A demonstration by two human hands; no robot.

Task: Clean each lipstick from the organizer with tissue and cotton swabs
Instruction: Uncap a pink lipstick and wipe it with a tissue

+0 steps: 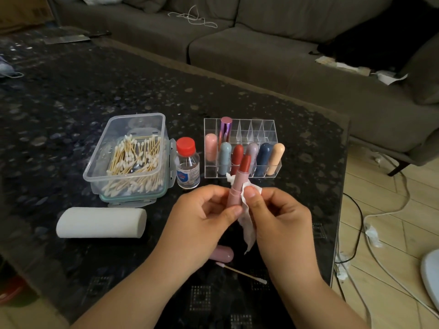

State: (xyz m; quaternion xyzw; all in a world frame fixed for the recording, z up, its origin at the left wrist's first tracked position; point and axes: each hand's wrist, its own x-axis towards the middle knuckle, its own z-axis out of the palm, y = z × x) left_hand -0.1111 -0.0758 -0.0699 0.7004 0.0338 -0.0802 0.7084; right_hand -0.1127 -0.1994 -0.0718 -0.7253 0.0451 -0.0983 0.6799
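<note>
Left hand [204, 210]: fingers curled round the pink lipstick [237, 186], uncapped, red tip up.
Right hand [275, 214]: pinches tissue [247, 217] against the barrel.
Location: just in front of the organizer [268, 129].
Progress: early, probably; seven capped lipsticks wait inside.
Nearby: used cotton swab [242, 273], cap [222, 254] nearer the person than the organizer.

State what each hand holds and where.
Left hand grips the open lipstick by its pink lower barrel; right hand pinches tissue against that barrel.
</note>
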